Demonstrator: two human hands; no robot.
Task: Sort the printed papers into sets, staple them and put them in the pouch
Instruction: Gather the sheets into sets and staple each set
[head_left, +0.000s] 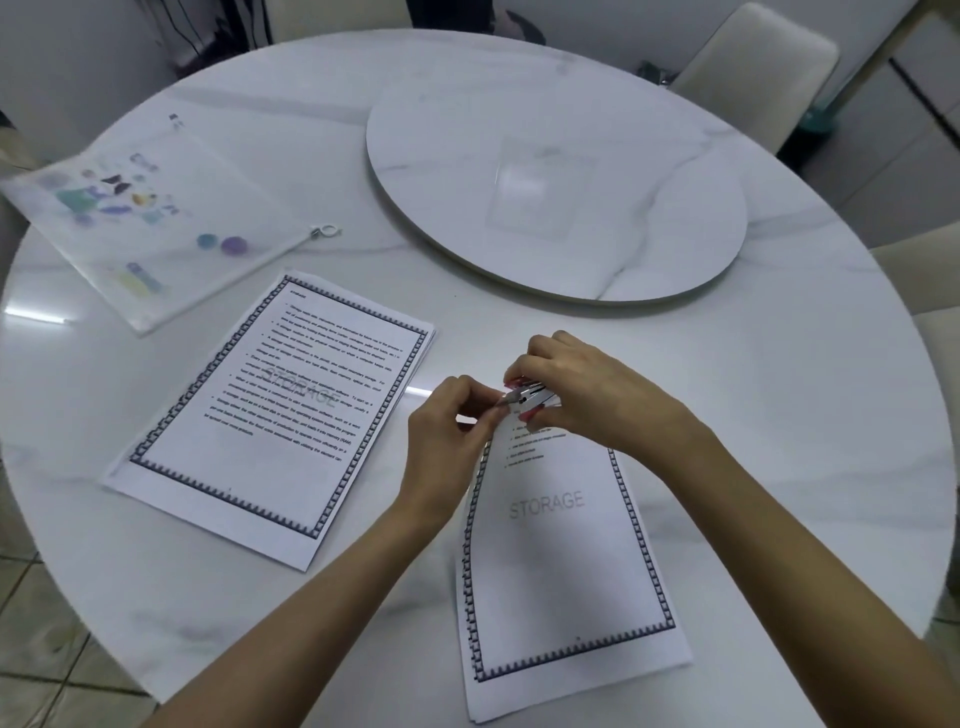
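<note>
A set of printed papers with a patterned border and a STORAGE watermark lies in front of me, its far end lifted off the table. My right hand grips a small stapler at the set's top edge. My left hand pinches the top left corner of the same set next to the stapler. A second stack of printed papers lies flat to the left. The translucent zip pouch with coloured prints rests at the far left of the table.
A round white marble table carries a raised turntable at its middle back. Pale chairs stand at the far right. Tiled floor shows at the lower left.
</note>
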